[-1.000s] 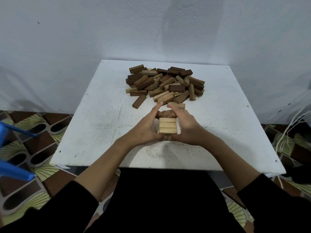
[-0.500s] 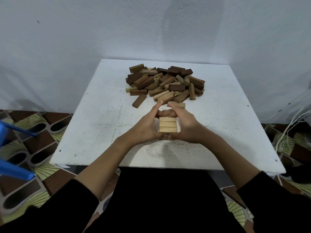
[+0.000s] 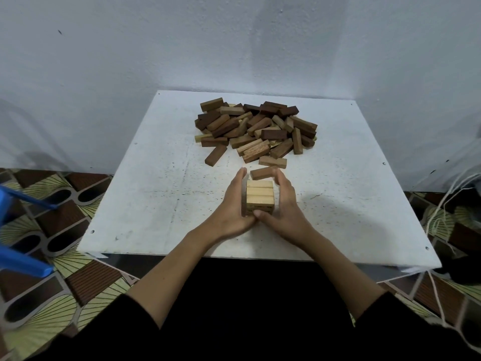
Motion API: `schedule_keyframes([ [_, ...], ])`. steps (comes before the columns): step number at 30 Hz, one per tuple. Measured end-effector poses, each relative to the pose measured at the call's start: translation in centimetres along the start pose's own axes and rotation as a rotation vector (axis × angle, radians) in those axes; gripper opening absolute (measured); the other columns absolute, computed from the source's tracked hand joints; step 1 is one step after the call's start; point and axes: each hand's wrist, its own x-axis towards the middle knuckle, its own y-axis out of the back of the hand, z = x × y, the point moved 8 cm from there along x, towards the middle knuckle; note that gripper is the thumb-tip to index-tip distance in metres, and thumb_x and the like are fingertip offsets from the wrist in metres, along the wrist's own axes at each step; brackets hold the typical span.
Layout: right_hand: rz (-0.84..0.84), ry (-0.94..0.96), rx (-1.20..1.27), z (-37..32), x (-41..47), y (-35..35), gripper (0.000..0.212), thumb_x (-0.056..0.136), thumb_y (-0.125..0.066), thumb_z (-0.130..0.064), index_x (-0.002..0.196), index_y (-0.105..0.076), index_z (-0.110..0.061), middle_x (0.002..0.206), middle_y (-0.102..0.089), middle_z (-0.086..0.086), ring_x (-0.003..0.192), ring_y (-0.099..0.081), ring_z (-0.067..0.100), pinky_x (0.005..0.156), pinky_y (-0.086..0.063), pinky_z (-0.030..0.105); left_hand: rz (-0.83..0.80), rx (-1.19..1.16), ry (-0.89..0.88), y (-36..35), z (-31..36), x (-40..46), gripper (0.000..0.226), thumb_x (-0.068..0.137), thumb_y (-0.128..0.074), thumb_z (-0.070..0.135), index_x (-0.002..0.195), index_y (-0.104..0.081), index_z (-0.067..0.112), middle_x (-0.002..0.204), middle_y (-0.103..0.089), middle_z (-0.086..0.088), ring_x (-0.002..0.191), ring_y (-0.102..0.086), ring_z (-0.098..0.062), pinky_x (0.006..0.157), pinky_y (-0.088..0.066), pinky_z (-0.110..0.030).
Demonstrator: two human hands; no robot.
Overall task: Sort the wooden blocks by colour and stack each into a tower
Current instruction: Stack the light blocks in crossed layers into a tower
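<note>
Hands have straightened since half a second back: fingers then arched over the top of the light tower, now both sets lie flatter along its sides, squaring it up. Left hand (image 3: 231, 212) presses the left face with straight fingers together; right hand (image 3: 283, 212) cups the right face, fingers a bit curved, thumb tip on the front lower edge. Neither looks like a real grip, more a press from both sides. Likely means this layer is seated and aligned, next block fetch is due. Light-wood tower (image 3: 259, 196) sits on the near-centre of the white table (image 3: 145, 204), top layer three pale blocks side by side, at least one more layer below, lower part hidden by thumbs. Edges look flush. Mixed pile (image 3: 256, 131) of dark, mid-brown and a few pale blocks lies at the far middle of the table, apart from the tower. One dark loose block (image 3: 261, 173) lies just behind the tower near the fingertips. Most sorting not yet done.
</note>
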Motion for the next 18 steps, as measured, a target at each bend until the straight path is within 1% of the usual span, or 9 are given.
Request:
schedule_keyframes([
  [1, 0.02, -0.019, 0.014, 0.2, -0.2, -0.2, 0.105, 0.071, -0.057, -0.061, 0.149, -0.006, -0.012, 0.154, -0.017, 0.009, 0.139, -0.017, 0.021, 0.114, -0.022, 0.044, 0.008, 0.001, 0.009, -0.2, -0.1, -0.1, 0.104, 0.073, -0.064, 0.033, 0.151, 0.004, 0.021, 0.159, -0.007, 0.003, 0.145, -0.013, -0.013, 0.117, -0.023, -0.04],
  [3, 0.044, -0.045, 0.022, 0.5, -0.3, -0.4, 0.107, 0.069, -0.048, -0.069, 0.149, -0.004, -0.013, 0.155, -0.015, 0.008, 0.141, -0.015, 0.02, 0.115, -0.02, 0.042, 0.024, 0.002, 0.021, -0.4, -0.3, -0.2, 0.105, 0.074, -0.062, 0.031, 0.151, 0.007, 0.021, 0.159, -0.006, 0.002, 0.146, -0.012, -0.013, 0.118, -0.022, -0.042],
  [6, 0.033, -0.034, -0.017, 0.6, -0.3, -0.7, 0.106, 0.072, -0.046, -0.069, 0.15, -0.003, -0.011, 0.157, -0.012, 0.007, 0.142, -0.012, 0.017, 0.116, -0.017, 0.039, 0.039, 0.024, 0.017, -0.5, -0.4, -0.3, 0.102, 0.078, -0.065, 0.025, 0.151, 0.006, 0.02, 0.16, -0.005, 0.003, 0.146, -0.011, -0.012, 0.119, -0.02, -0.04],
  [8, 0.027, -0.015, -0.054, 0.7, -0.2, -0.9, 0.106, 0.074, -0.045, -0.069, 0.15, -0.004, -0.008, 0.157, -0.013, 0.008, 0.142, -0.012, 0.017, 0.116, -0.015, 0.037, 0.046, 0.041, 0.009, -0.6, -0.5, -0.2, 0.1, 0.082, -0.067, 0.015, 0.151, 0.006, 0.019, 0.16, -0.005, 0.002, 0.146, -0.01, -0.012, 0.119, -0.017, -0.036],
  [10, 0.024, 0.0, -0.08, 0.8, -0.1, -1.1, 0.105, 0.074, -0.041, -0.069, 0.15, -0.005, -0.007, 0.157, -0.014, 0.009, 0.142, -0.013, 0.018, 0.116, -0.015, 0.037, 0.05, 0.06, -0.004, -0.7, -0.6, -0.1, 0.1, 0.083, -0.066, 0.012, 0.151, 0.006, 0.019, 0.159, -0.005, 0.002, 0.145, -0.01, -0.013, 0.119, -0.016, -0.033],
  [14, 0.014, 0.011, -0.108, 1.0, -0.1, -1.5, 0.104, 0.074, -0.039, -0.069, 0.15, -0.003, -0.008, 0.157, -0.013, 0.009, 0.142, -0.014, 0.02, 0.116, -0.015, 0.041, 0.044, 0.095, -0.013, -0.8, -0.7, 0.0, 0.1, 0.082, -0.065, 0.015, 0.151, 0.007, 0.018, 0.159, -0.007, 0.0, 0.145, -0.011, -0.014, 0.118, -0.015, -0.03],
  [18, 0.022, 0.012, -0.137, 1.2, -0.1, -1.5, 0.105, 0.073, -0.036, -0.071, 0.15, -0.001, -0.007, 0.158, -0.01, 0.01, 0.143, -0.013, 0.021, 0.117, -0.014, 0.044, 0.042, 0.105, -0.02, -0.9, -0.6, 0.1, 0.101, 0.073, -0.058, 0.029, 0.151, 0.005, 0.015, 0.159, -0.01, -0.002, 0.145, -0.013, -0.015, 0.118, -0.016, -0.032],
])
